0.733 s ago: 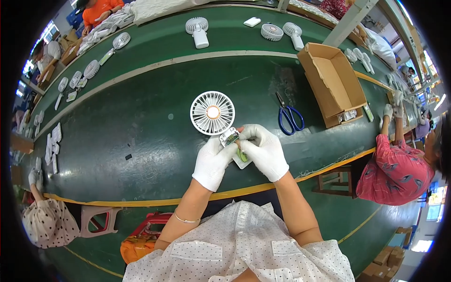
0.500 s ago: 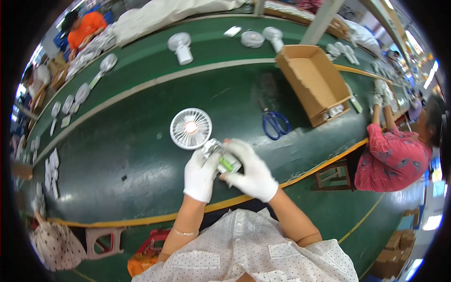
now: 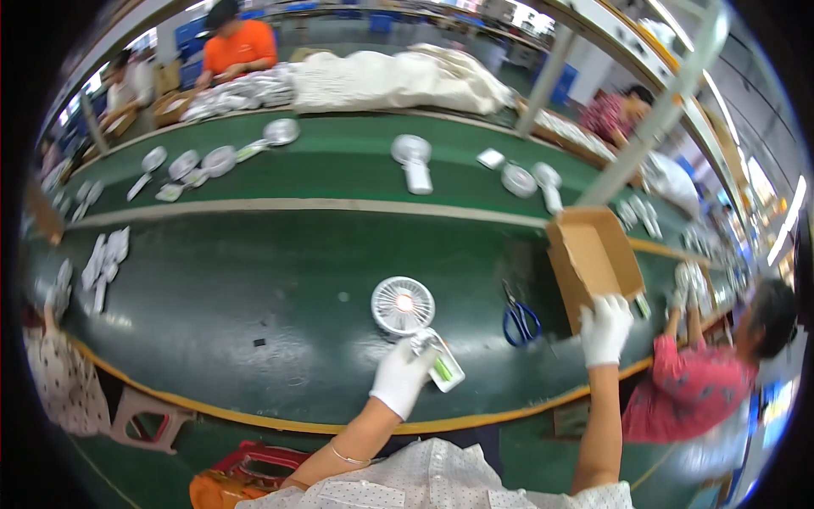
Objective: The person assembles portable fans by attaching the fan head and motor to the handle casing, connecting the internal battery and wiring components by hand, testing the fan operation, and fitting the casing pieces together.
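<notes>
My left hand (image 3: 402,379), in a white glove, is closed on a small white handheld fan near its neck. The round fan head (image 3: 403,305) lies face up on the table, pointing away from me. Its handle (image 3: 447,371) is opened up and shows a green cell inside. My right hand (image 3: 606,329), also gloved in white, is at the near end of a cardboard box (image 3: 597,250). Its fingertips reach over the box edge, and whatever they touch is hidden.
Blue-handled scissors (image 3: 521,324) lie between the fan and the box. White fan parts (image 3: 106,263) lie at the left. Across a pale divider (image 3: 288,204) are several more fans (image 3: 414,161). A co-worker in a red top (image 3: 708,365) sits at the right.
My right hand has left the fan and moved right to the box. My left hand still holds the fan. The view has tilted up, showing more of the far side.
</notes>
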### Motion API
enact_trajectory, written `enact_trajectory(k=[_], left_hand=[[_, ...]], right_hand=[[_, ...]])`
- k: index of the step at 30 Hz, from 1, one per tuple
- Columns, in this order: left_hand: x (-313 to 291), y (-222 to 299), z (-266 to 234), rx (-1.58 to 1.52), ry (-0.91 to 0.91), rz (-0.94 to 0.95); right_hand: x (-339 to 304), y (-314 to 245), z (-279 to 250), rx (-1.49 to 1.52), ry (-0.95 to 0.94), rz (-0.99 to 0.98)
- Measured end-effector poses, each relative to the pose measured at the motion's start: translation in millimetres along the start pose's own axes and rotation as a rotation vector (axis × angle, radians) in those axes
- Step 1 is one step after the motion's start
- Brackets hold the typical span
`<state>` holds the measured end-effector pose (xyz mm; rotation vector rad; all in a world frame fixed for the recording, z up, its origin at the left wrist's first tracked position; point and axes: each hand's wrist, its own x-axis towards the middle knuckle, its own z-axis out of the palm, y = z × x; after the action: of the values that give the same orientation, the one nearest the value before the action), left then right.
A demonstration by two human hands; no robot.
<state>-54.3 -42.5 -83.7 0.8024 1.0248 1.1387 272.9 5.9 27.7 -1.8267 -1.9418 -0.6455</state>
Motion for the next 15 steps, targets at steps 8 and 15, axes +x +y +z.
enact_trajectory(k=[8,15], left_hand=[[-19,-15,-14,-0.173,-0.097,-0.108],[-11,18,14,-0.287,-0.126,-0.147]], right_hand=[[38,-161,-77,0.662,-0.301,-0.508],[226,-225,44,0.467,0.439,-0.602]])
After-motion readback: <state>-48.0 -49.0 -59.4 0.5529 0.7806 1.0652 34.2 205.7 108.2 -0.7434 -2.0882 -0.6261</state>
